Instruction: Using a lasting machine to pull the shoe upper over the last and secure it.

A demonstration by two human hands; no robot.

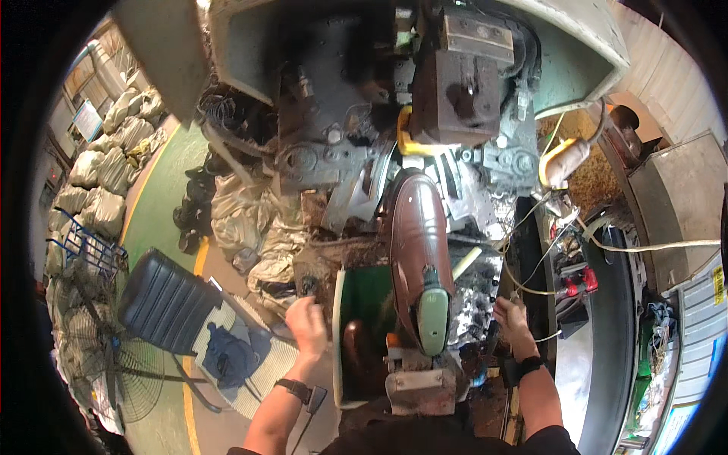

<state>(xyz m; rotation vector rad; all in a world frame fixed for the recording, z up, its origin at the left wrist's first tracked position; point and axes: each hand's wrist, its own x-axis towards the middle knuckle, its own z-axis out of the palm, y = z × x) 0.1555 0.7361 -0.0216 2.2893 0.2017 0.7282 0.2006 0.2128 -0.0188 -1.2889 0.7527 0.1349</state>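
Observation:
A brown leather shoe upper (415, 235) is stretched over a green shoe last (433, 322). It lies toe away from me, its toe in among the metal jaws of a large dark machine (326, 114). My left hand (307, 327) is left of the shoe, fingers curled in, just below a dark knob (309, 285). My right hand (514, 326) is on the other side, its fingers closed beside the machine's bright metal edge. What either hand grips, if anything, is hidden. Neither touches the shoe. A second brown shoe (355, 345) sits low in a green-lined tray (339, 303).
A metal block (421, 390) stands below the last's heel. A black-backed chair (163, 296) with a blue cloth, a floor fan (136, 379) and piled sacks (98, 205) are on the left. At right are hanging cables (652, 246), a yellow-edged control box (563, 163) and a black conveyor-like band (614, 341).

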